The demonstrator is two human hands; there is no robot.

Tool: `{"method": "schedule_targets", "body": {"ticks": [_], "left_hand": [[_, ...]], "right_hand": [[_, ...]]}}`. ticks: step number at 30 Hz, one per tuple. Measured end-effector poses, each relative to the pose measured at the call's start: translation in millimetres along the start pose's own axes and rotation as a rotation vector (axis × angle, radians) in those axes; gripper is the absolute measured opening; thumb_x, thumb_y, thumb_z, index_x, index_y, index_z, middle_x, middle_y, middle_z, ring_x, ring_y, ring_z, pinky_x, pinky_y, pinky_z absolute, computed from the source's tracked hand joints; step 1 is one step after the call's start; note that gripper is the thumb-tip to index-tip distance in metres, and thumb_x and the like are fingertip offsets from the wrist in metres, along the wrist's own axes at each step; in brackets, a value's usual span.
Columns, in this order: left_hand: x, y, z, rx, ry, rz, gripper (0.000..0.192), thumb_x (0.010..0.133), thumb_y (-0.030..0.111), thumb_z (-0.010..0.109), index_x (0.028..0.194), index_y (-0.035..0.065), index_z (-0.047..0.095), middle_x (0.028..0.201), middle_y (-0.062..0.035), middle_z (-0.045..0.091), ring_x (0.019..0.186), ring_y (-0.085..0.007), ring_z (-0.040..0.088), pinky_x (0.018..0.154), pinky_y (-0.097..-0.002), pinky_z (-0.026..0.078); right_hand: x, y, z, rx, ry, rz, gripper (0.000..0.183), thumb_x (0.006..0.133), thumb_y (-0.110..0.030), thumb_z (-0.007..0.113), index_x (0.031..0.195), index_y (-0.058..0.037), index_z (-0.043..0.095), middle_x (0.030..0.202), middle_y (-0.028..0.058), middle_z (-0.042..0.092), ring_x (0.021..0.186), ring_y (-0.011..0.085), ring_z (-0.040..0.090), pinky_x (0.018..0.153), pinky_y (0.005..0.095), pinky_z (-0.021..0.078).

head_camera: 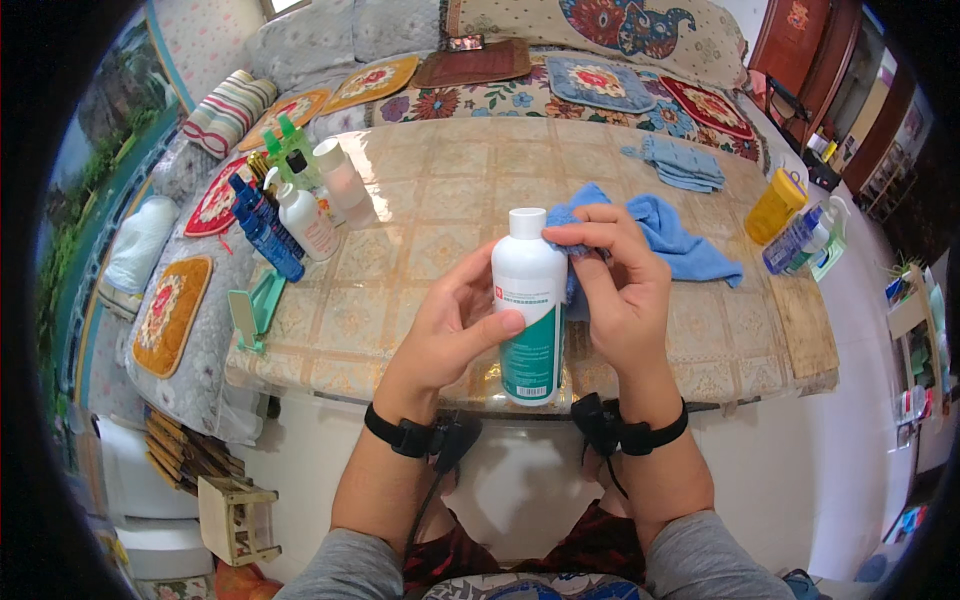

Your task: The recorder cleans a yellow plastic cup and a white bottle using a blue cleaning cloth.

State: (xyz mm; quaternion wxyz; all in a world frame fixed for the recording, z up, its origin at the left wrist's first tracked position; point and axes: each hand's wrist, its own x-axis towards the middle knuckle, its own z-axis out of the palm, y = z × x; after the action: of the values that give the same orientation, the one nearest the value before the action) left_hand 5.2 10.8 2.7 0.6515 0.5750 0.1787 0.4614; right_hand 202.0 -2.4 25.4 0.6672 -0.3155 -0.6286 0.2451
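Observation:
A white and green plastic bottle (pixel 529 300) with a white cap stands upright at the table's near edge, its printed label facing me. My left hand (pixel 457 322) grips it from the left, thumb across the label. On the other side, my right hand (pixel 622 277) pinches a blue cloth (pixel 564 217) against the bottle's shoulder, just below the cap. Part of this cloth is hidden behind the bottle and my fingers. More blue cloth (pixel 679 240) lies spread to the right; whether it is the same piece, I cannot tell.
Blue spray bottles (pixel 266 232), a white pump bottle (pixel 306 221) and a clear white-capped bottle (pixel 343 180) stand at left, behind a green folding mirror (pixel 257 311). A folded blue cloth (pixel 682 163) lies at back right. A yellow container (pixel 777 206) and purple bottle (pixel 793 240) line the right edge.

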Motion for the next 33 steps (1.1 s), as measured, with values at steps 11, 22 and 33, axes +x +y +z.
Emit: {"method": "schedule_targets", "body": {"ticks": [11, 22, 33], "left_hand": [[2.4, 1.9, 4.5, 0.098, 0.005, -0.008, 0.077, 0.096, 0.011, 0.074, 0.160, -0.0051, 0.035, 0.153, -0.0137, 0.052, 0.140, -0.0230, 0.051, 0.119, -0.0399, 0.039], [4.2, 0.1, -1.2, 0.026, -0.040, 0.044, 0.076, 0.098, 0.008, 0.070, 0.162, -0.0046, 0.030, 0.155, -0.0133, 0.048, 0.143, -0.0225, 0.047, 0.120, -0.0397, 0.037], [7.2, -6.8, -0.5, 0.336, 0.066, 0.109, 0.081, 0.094, 0.001, 0.075, 0.162, -0.0035, 0.032, 0.157, -0.0127, 0.047, 0.141, -0.0220, 0.049, 0.116, -0.0391, 0.043]], "right_hand": [[-0.1, -25.1, 1.8, -0.545, -0.165, -0.351, 0.038, 0.076, 0.008, 0.064, 0.108, -0.0066, 0.079, 0.112, 0.0140, 0.063, 0.099, 0.0322, 0.059, 0.084, 0.0361, 0.0494], [-0.8, -17.8, 2.2, -0.311, -0.081, -0.157, 0.031, 0.092, 0.005, 0.061, 0.116, -0.0056, 0.078, 0.115, 0.0147, 0.061, 0.097, 0.0257, 0.059, 0.084, 0.0330, 0.0486], [-2.0, -24.6, 14.3, -0.528, -0.205, -0.388, 0.032, 0.082, 0.003, 0.071, 0.113, -0.0046, 0.075, 0.114, 0.0160, 0.060, 0.097, 0.0346, 0.057, 0.084, 0.0411, 0.0501]]}}
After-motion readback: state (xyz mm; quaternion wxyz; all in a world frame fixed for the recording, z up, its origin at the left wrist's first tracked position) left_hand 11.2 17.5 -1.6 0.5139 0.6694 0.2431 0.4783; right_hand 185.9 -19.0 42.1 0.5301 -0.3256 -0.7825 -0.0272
